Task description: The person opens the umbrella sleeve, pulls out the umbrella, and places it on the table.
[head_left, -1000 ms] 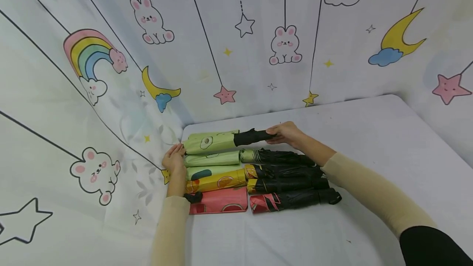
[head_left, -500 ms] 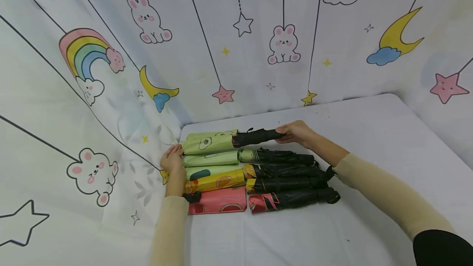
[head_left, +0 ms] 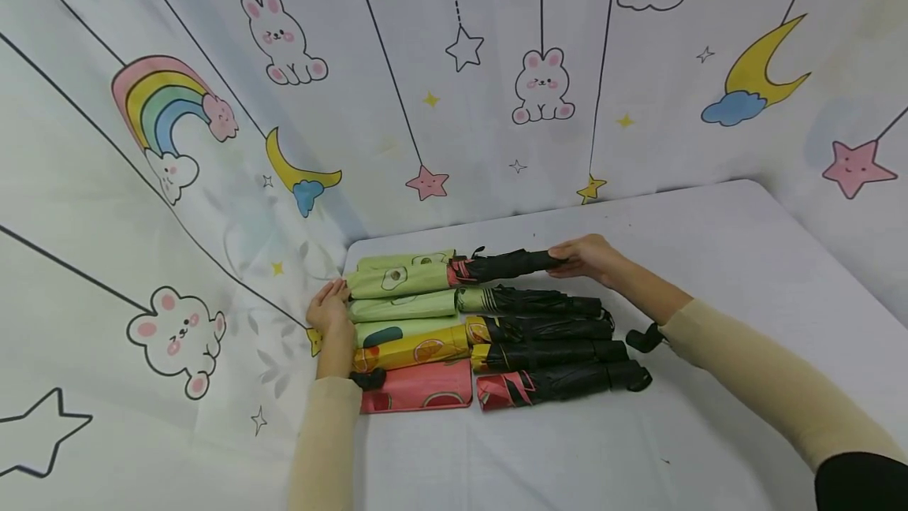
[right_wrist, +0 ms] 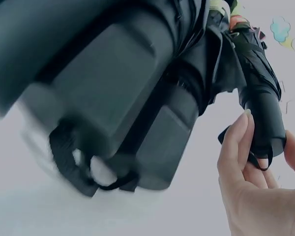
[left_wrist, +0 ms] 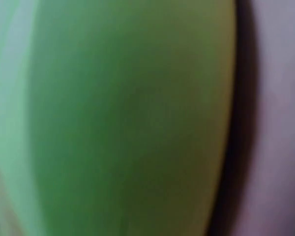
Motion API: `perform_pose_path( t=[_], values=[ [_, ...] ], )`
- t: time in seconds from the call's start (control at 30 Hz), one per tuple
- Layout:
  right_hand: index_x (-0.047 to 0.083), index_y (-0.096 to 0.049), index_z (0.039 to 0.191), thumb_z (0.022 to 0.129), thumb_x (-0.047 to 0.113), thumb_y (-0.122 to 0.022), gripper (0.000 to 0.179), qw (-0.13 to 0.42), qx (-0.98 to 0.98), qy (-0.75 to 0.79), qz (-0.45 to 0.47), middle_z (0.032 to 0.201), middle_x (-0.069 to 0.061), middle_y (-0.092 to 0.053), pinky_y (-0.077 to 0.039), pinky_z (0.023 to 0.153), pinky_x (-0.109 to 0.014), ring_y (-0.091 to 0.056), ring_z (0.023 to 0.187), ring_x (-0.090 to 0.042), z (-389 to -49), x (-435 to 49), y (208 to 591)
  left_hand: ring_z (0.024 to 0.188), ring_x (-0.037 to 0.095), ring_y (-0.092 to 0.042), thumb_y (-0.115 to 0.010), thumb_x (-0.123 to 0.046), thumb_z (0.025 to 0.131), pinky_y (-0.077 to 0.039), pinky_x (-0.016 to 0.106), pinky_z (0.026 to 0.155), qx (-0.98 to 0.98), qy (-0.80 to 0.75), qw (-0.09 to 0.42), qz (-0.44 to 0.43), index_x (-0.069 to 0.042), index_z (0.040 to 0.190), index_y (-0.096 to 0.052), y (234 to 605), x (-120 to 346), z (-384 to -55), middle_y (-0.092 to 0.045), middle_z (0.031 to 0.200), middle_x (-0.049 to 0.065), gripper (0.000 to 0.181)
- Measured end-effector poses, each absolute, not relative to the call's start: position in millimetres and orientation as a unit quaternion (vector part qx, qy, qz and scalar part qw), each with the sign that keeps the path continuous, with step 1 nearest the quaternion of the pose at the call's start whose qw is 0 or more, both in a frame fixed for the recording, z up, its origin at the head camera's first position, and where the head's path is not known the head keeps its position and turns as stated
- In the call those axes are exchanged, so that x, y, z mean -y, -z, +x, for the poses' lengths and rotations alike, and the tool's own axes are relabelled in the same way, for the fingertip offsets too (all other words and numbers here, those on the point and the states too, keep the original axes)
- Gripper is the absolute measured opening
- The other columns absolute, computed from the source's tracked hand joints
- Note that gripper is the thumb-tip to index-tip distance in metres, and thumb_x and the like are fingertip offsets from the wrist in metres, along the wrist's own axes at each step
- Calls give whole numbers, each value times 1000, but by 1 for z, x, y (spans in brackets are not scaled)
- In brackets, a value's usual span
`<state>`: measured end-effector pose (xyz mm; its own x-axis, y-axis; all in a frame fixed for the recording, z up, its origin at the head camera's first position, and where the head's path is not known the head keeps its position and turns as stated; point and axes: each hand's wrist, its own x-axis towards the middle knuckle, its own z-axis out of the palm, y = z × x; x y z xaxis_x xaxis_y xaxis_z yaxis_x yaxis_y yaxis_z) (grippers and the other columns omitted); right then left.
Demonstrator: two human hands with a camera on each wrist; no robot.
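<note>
A folded umbrella [head_left: 507, 264] with a black handle lies partly inside a green avocado-print sleeve [head_left: 397, 280]; red cloth shows at the sleeve's mouth. My right hand [head_left: 589, 255] holds the handle end between thumb and fingers. In the right wrist view the black handle [right_wrist: 265, 120] has a small cord loop at its end. At the sleeve's left end is my left hand [head_left: 328, 310], its fingertips gripping that end. The left wrist view is filled by a blurred green surface [left_wrist: 128, 123].
Nearer me lie a light green sleeve [head_left: 404, 307], a yellow orange-print sleeve [head_left: 411, 349] and a red watermelon-print sleeve [head_left: 418, 385]. Several folded umbrellas, including a red-and-black one [head_left: 567, 381], lie right of them on the white table [head_left: 745, 259]. A printed cloth [head_left: 482, 132] hangs behind.
My right hand has moved right, drawing the umbrella farther out of the green sleeve, and red cloth now shows. My left hand has stayed at the sleeve's left end.
</note>
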<state>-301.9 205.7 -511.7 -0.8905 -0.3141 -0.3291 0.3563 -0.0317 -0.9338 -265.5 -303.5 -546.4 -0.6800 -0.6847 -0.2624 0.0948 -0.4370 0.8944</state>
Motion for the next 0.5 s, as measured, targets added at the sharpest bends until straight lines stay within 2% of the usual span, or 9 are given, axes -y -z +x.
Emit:
perform_pose_path(
  t=[0.37, 0.5],
  values=[
    [-18, -52, 139, 99, 7, -72, 51, 232, -668, 706, 40, 104, -14, -77, -59, 97, -48, -78, 96, -29, -303, -229, 521, 120, 25, -70, -61, 17, 95, -58, 27, 98, 461, 773, 269, 342, 8, 133, -62, 551, 307, -268, -68, 134, 23, 40],
    [-17, -53, 139, 101, 8, -70, 49, 238, -686, 687, 28, 112, -15, -75, -59, 98, -48, -77, 101, -30, -303, -236, 526, 121, 26, -69, -63, 18, 94, -58, 28, 98, 460, 775, 262, 344, 8, 133, -62, 550, 308, -268, -67, 135, 23, 41]
  ],
)
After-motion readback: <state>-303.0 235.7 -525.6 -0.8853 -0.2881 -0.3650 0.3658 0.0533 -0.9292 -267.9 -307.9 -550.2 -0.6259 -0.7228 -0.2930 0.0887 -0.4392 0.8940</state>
